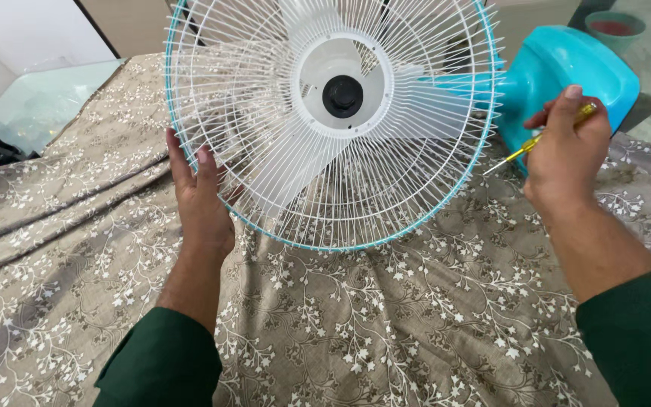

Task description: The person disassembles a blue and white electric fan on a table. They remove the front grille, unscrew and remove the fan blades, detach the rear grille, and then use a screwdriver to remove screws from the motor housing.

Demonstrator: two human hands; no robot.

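White wire fan guard [280, 143], ringed in turquoise, lies tilted over the bed [416, 316] near its far edge; pale fan blades [431, 98] and a black hub [342, 96] show through the wires. Turquoise fan base [566, 71] sits at the far right edge of the bed, just behind the guard. Left hand [199, 197] — palm pressed flat against the guard's lower-left rim, fingers extended and together, steadying rather than clamping. Right hand [566, 151] — closed around a yellow-handled screwdriver [533, 142], thumb on top, metal tip pointing at the guard's right rim, just short of touching. Both sleeves dark green. Bed covered in a grey-brown floral bedspread [77, 249], creased toward the left edge. Beyond the far left corner: a glass sheet [39, 102]. Beyond the far right corner: a small teal bowl [614, 29] on the floor
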